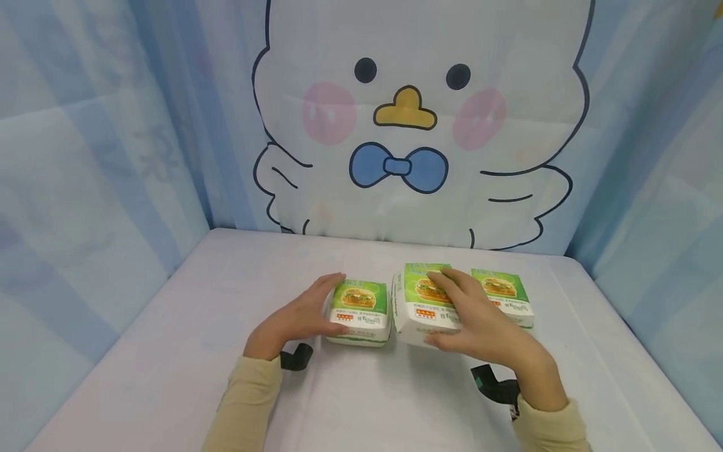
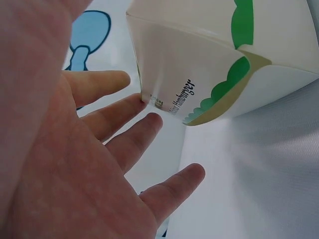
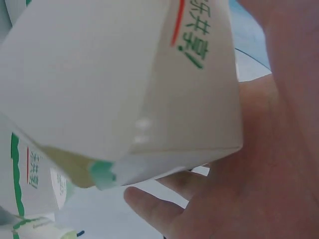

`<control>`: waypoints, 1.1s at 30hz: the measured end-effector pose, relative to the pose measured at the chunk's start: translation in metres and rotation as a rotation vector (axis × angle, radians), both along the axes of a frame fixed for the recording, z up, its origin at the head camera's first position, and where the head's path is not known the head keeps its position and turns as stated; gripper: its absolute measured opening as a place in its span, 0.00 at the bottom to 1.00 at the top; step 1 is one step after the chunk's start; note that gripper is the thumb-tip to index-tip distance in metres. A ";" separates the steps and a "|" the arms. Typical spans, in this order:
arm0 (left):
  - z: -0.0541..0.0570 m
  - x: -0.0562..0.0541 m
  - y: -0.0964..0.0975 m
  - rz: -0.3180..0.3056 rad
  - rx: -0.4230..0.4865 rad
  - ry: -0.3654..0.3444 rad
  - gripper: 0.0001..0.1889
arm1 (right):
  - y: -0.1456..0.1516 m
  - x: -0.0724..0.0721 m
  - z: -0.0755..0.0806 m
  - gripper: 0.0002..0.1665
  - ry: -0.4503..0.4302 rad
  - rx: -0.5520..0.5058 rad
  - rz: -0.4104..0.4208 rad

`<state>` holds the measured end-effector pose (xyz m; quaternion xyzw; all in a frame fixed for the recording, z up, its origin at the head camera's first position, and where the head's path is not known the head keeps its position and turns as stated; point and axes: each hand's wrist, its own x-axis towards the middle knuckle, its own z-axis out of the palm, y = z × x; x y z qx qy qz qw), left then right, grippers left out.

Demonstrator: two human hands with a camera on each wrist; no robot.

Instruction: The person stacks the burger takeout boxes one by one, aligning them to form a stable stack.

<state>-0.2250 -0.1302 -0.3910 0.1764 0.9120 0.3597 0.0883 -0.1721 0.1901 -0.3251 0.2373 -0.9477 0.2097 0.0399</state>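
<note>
Three green-and-white paper hamburger boxes with a burger picture on the lid are in the head view. My left hand (image 1: 302, 317) is at the left side of the left hamburger box (image 1: 361, 314), thumb by its front edge and a fingertip by its back corner. Its fingers look spread and nearly straight in the left wrist view, close to the printed box wall (image 2: 164, 74). My right hand (image 1: 482, 323) grips the middle hamburger box (image 1: 415, 292) from the right, fingers over the lid and thumb at the front. That box is raised above the table, its underside showing in the right wrist view.
A third hamburger box (image 1: 503, 289) sits behind my right hand, partly hidden by it. The white tabletop (image 1: 361, 402) ends at a back curtain (image 1: 395, 213) with a cartoon bird. Pale blue curtains hang on both sides.
</note>
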 end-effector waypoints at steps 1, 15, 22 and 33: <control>0.000 0.000 0.000 0.005 0.002 -0.006 0.56 | -0.002 -0.001 0.000 0.56 0.009 -0.003 0.006; 0.000 0.000 0.000 0.012 0.023 -0.032 0.57 | -0.035 -0.016 -0.001 0.57 0.066 -0.015 0.050; -0.001 -0.001 0.001 0.024 0.030 -0.050 0.58 | -0.050 -0.022 -0.001 0.56 0.082 -0.009 0.066; 0.000 -0.002 0.000 -0.009 0.110 -0.043 0.62 | -0.072 -0.029 -0.003 0.56 0.091 0.021 0.080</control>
